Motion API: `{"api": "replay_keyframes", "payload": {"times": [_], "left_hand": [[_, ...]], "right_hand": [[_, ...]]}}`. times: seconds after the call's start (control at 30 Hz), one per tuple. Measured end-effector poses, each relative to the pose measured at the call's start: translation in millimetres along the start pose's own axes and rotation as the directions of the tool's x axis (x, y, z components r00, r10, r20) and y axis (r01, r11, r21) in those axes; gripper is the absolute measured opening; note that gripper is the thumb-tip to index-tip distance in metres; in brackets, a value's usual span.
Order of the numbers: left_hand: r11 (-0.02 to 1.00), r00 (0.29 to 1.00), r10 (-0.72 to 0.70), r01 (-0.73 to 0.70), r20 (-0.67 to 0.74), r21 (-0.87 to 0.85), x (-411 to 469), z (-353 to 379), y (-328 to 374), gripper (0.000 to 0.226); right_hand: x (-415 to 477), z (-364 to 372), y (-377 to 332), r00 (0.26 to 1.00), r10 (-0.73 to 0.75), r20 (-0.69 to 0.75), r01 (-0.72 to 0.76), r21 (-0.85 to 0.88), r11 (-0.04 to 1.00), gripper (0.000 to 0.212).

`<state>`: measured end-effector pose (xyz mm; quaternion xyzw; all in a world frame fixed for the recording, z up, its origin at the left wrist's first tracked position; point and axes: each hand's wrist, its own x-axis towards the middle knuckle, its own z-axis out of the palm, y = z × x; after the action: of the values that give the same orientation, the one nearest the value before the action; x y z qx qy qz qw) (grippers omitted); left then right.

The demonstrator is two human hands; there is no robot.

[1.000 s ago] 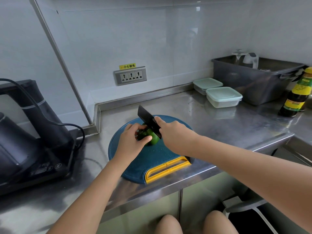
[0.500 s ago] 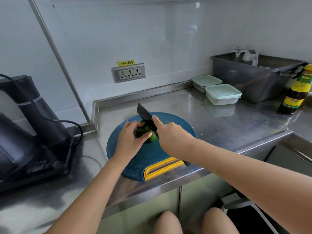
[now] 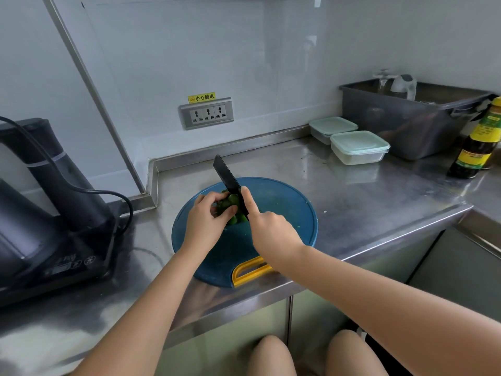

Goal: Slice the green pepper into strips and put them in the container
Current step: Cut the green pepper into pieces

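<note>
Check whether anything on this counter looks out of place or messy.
Nothing serious. The blue cutting board sits right at the front edge of the counter, its yellow handle at the lip. A few small scraps lie near the lidded containers.

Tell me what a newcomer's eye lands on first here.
At the centre, the right hand grips a black knife, its blade set against the green pepper that the left hand holds on the round blue cutting board. Two lidded containers stand back right on the steel counter, beside a grey tub.
</note>
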<state>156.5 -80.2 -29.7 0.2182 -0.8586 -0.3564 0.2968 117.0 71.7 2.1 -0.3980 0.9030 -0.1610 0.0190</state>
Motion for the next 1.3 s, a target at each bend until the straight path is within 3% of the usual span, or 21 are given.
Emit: {"api": "replay_keyframes", "payload": {"times": [0.5, 0.8, 0.9, 1.3], "left_hand": [[0.997, 1.0, -0.021, 0.022, -0.011, 0.072, 2.8, 3.0, 6.4, 0.029], [0.996, 0.996, -0.084, 0.084, 0.007, 0.033, 20.0, -0.1, 1.3, 0.028], [0.996, 0.996, -0.083, 0.082, 0.015, 0.025, 19.0, -0.3, -2.5, 0.018], [0.997, 0.997, -0.073, 0.073, 0.018, 0.026, 15.0, 1.8, -3.5, 0.019]], "right_hand": [[24.6, -28.7, -5.2, 0.995, -0.063, 0.076, 0.062, 0.016, 0.998, 0.071], [14.3, 2.9, -6.5, 0.999, -0.031, 0.027, 0.031, 0.017, 0.999, 0.085], [15.6, 10.5, -9.3, 0.999, -0.052, 0.01, 0.052, 0.025, 0.998, 0.084], [30.0, -18.7, -21.9, 0.995, -0.05, 0.09, 0.049, 0.013, 0.999, 0.069]]}}
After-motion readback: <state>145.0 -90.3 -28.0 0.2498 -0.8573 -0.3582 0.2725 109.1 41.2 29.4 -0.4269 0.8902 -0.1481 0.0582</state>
